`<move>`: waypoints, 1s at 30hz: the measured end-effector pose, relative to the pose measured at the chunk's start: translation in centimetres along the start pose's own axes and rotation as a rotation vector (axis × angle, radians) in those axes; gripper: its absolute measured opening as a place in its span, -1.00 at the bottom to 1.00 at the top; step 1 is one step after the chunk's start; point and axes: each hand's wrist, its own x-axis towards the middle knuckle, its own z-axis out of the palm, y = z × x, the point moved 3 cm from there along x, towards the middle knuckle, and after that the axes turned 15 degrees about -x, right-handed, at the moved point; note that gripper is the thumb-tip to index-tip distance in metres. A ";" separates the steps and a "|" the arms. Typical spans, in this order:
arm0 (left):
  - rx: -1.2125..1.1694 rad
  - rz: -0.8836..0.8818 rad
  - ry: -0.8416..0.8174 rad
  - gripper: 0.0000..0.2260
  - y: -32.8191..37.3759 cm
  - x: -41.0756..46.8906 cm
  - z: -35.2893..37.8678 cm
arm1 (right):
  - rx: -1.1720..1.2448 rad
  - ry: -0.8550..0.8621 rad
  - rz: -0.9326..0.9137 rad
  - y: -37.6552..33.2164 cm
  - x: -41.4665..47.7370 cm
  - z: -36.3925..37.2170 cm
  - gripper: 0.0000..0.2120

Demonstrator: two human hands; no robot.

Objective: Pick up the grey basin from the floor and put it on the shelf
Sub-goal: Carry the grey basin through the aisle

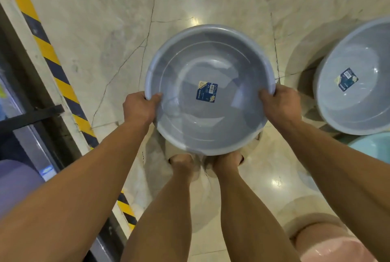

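Note:
A round grey basin [190, 67] with a blue label in its bottom is held level above the marble floor, over my feet. My left hand [140, 106] grips its rim on the left side, thumb inside the basin. On the right side of the rim my right hand [281, 104] grips in the same way. The basin's near edge hides my toes. The shelf shows only as a dark frame [31, 93] along the left edge.
A second grey basin [356, 114] with a label sits on the floor at the right, a light blue one [373, 145] below it and a pink one [333, 249] at the bottom right. Yellow-black hazard tape [52, 61] runs along the shelf base. A purple tub [16, 183] sits inside at the lower left.

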 end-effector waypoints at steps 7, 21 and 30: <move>-0.078 -0.006 -0.025 -0.77 -2.6 1.5 1.0 | 0.019 0.028 -0.033 0.3 1.0 2.8 -0.72; -0.034 0.011 -0.159 -0.83 2.2 -3.1 -1.2 | 0.123 -0.096 0.013 2.5 -3.2 -1.0 -0.76; 0.000 0.135 -0.204 -0.84 11.7 -12.5 -2.7 | 0.296 0.024 0.116 6.4 -11.0 -9.4 -0.82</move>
